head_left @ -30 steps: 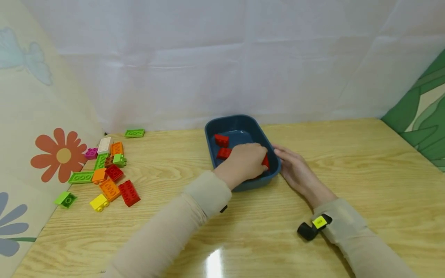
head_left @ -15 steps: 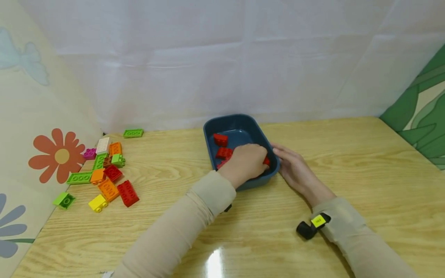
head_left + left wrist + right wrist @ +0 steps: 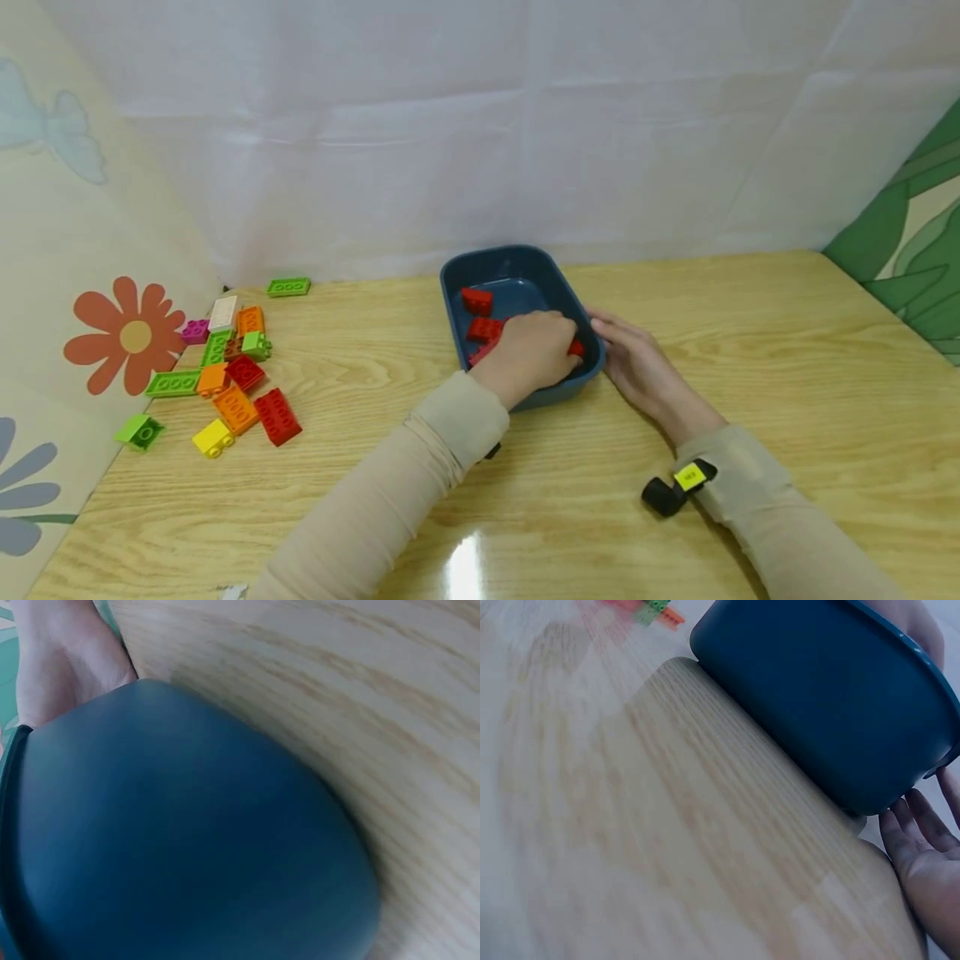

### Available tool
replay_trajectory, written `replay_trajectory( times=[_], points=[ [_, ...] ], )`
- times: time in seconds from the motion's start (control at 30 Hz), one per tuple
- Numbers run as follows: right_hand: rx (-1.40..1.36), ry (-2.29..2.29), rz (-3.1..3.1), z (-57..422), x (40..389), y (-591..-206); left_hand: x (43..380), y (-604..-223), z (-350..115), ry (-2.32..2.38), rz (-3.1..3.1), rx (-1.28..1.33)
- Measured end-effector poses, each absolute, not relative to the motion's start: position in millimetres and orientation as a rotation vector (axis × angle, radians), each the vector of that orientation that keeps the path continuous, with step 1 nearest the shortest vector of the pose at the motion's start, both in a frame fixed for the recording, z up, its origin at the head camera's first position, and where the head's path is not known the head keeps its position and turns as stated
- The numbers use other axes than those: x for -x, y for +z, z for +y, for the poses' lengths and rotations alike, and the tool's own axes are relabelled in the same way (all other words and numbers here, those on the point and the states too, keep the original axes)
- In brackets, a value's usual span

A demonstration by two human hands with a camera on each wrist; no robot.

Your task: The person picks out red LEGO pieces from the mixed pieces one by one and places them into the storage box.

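Observation:
A dark blue plastic bin (image 3: 455,312) stands near the back of the table with several red toy building bricks (image 3: 477,302) in it. My left hand (image 3: 528,346) reaches down into its front part, knuckles up, over the bricks. A bit of red shows beside its fingers, which are hidden from above; I cannot tell whether they hold a brick. My right hand (image 3: 637,367) touches the bin's right side with extended fingers. In the right wrist view these fingertips (image 3: 900,814) meet the bin's lower corner. The left wrist view is mostly filled by the bin's outer wall (image 3: 187,825).
Loose building bricks lie on the table's left side, among them a large red brick (image 3: 277,417), a yellow piece (image 3: 213,437) and a green flat one (image 3: 288,287). A white sheet (image 3: 375,167) hangs behind the table. A printed wall (image 3: 45,250) borders the left.
My left hand has shifted slightly inside the bin, and a pinkish-red piece by its wrist has come into sight. My right hand stays against the bin's side.

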State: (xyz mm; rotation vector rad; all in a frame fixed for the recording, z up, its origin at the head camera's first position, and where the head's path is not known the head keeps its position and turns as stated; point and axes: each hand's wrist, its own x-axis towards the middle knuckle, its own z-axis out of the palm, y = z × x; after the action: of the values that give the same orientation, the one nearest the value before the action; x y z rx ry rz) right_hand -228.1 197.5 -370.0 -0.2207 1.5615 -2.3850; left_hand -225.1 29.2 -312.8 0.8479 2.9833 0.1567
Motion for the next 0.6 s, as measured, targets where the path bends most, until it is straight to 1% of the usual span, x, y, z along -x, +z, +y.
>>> replay_trajectory(
  times=[0.23,0.3,0.47,0.6],
  points=[
    [0.213,-2.378,1.561,197.6,228.4,-368.2,223.3,-308.6,21.9,0.191,3.015,-0.841],
    [0.213,-2.372,1.574,197.5,228.4,-368.3,221.7,-307.8,17.8,0.173,3.069,-0.877],
    [0.231,-2.367,1.591,197.3,228.0,-368.9,217.3,-306.4,6.1,0.138,3.232,-1.039],
    [0.224,-2.363,1.600,197.1,227.7,-368.9,210.0,-301.7,-0.9,-0.013,3.297,-1.180]
  ],
)
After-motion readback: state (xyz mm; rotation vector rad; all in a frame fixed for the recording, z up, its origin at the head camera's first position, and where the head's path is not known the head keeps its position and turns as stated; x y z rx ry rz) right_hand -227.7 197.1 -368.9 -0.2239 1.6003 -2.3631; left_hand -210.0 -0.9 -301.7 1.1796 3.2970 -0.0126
